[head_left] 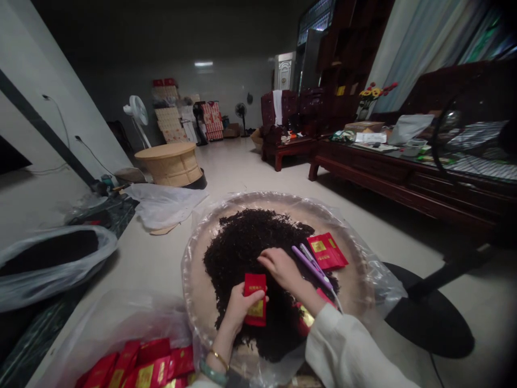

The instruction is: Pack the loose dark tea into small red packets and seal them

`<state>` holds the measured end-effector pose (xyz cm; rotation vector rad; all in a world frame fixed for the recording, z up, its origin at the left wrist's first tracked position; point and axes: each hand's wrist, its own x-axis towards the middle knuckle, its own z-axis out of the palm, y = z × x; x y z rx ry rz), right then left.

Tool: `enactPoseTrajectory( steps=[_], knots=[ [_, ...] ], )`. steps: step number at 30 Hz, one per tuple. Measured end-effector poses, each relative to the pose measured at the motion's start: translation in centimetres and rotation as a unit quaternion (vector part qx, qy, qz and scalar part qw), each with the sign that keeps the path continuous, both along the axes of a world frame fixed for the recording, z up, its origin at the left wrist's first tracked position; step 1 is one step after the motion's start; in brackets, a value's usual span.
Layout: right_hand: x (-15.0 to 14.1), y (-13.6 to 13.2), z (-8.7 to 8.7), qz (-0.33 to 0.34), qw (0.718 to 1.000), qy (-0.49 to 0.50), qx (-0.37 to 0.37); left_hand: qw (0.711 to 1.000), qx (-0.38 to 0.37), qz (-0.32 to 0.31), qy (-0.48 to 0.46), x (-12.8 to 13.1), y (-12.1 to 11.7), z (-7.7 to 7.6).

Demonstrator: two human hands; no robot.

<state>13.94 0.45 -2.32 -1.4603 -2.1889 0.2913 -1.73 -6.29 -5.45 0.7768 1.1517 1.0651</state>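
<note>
My left hand (238, 307) is closed around a small red packet with gold print (256, 297), held upright over a heap of dark loose tea leaves (250, 253). My right hand (283, 268) reaches into the heap just behind the packet, fingers curled down and pinched into the leaves. The heap lies on a round tray lined with clear plastic (355, 275). Two more red packets (326, 250) and a purple hair-straightener-like tool (313, 264) lie on the tray to the right of my right hand.
A clear bag of several red packets (141, 366) lies at the lower left. A plastic-lined bin of dark tea (48, 258) stands at the left. A black fan base (428, 318) is at the right, a dark wooden bench (404, 178) beyond it, and a round wooden tub (172, 161) further back.
</note>
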Motion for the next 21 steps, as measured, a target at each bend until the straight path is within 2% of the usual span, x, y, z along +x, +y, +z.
enactPoseTrajectory(
  steps=[2,4,7,10,12,15,18,21],
  knots=[
    [2.9,0.9,-0.5,-0.126,0.990,-0.067,-0.019,0.999,-0.015,0.017,-0.026,-0.1,0.0,0.1],
    [5.7,1.5,-1.7,-0.219,0.961,-0.140,-0.090,0.999,-0.021,0.027,-0.041,-0.2,0.0,0.2],
    [8.5,2.1,-3.7,-0.243,0.943,-0.157,-0.165,0.998,-0.024,0.030,-0.053,-0.2,0.0,0.2],
    [9.6,2.5,-4.7,-0.222,0.952,-0.106,-0.180,0.998,-0.019,0.029,-0.057,-0.2,0.0,0.2],
    [9.9,2.8,-4.3,-0.209,0.959,-0.083,-0.173,0.998,-0.017,0.029,-0.058,-0.2,-0.1,0.2],
    [9.7,2.9,-2.6,-0.132,0.979,0.016,-0.157,0.998,-0.021,0.027,-0.057,-0.3,-0.1,0.1],
    [8.4,1.8,-0.2,0.009,0.973,0.146,-0.179,0.998,-0.020,0.017,-0.052,-0.3,-0.1,0.0],
    [5.7,0.1,2.0,0.102,0.965,0.135,-0.201,0.999,-0.017,0.004,-0.039,-0.2,-0.1,0.0]
  ],
)
